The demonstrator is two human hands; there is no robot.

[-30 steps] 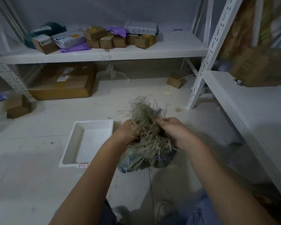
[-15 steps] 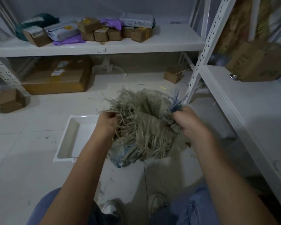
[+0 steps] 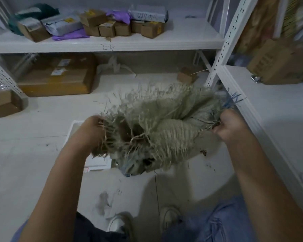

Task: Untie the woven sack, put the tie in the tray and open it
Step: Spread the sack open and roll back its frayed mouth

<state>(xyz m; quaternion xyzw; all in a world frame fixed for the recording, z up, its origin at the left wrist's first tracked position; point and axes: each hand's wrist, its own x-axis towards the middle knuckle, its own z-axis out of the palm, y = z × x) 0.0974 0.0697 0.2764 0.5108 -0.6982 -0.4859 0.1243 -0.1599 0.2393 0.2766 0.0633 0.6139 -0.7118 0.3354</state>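
While both arms reach forward and down, we see the left hand (image 3: 93,130) curled around the frayed edge of the sack (image 3: 157,130) on one side. The right hand (image 3: 229,126) is a closed fist pinching the other edge, where some blue threads (image 3: 232,101) stick out. The two hands are well apart, with the sack stretched wide between them. The sack hangs above the floor (image 3: 33,163), with its bottom drooping down. We see a white tray (image 3: 96,163) on the floor, mostly hidden behind the left arm and the sack. We cannot tell whether the tie is in it. Two shoes (image 3: 170,217) show below.
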